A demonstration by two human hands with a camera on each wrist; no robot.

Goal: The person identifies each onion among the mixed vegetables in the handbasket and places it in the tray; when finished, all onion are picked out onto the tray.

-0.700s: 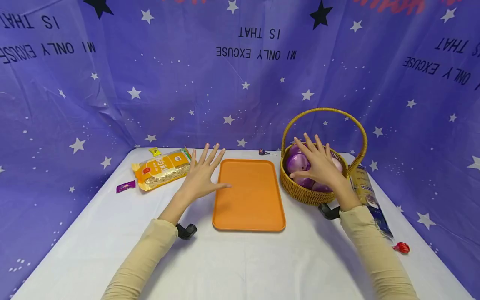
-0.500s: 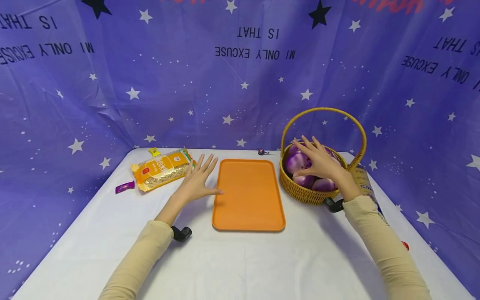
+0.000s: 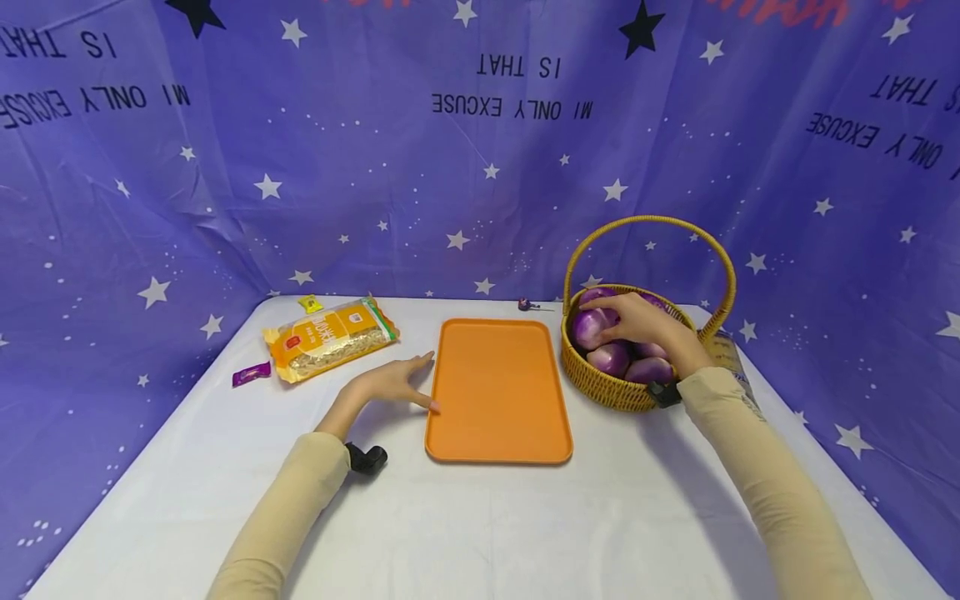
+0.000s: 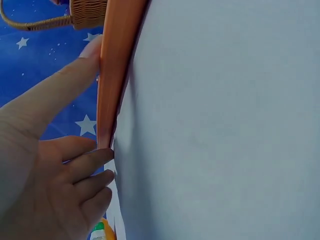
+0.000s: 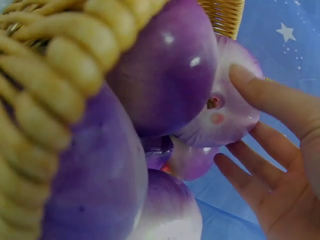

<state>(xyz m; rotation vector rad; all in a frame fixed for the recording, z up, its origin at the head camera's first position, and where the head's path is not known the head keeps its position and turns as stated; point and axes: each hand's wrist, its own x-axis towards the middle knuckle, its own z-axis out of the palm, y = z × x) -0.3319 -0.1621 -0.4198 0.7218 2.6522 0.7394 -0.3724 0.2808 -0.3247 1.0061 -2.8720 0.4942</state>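
Note:
In the head view, an orange tray [image 3: 498,387] lies mid-table. My left hand [image 3: 386,383] is at its left side. The thumb reaches over the rim [image 4: 111,65], and the other fingertips come right up to the same edge. On the right stands a woven basket [image 3: 607,389] with a tall handle, holding several glossy purple-and-white onions. My right hand [image 3: 641,321] is inside the handle, gripping an onion [image 3: 591,328] between thumb and fingers. Seen from the right wrist, the thumb lies on this pale onion [image 5: 230,115], while the fingers curve along its other side.
A yellow bag of oats [image 3: 330,337] lies at the left, beside a purple-wrapped candy [image 3: 251,373] and a yellow-wrapped candy [image 3: 310,303]. A lollipop [image 3: 525,305] is at the back edge. Behind the right forearm, a gold packet [image 3: 726,354] is partly hidden. A starry blue cloth hangs behind.
My left hand has come down to the tray's left edge, its spread fingers drawn in. My right hand has lowered into the basket and taken hold of an onion.

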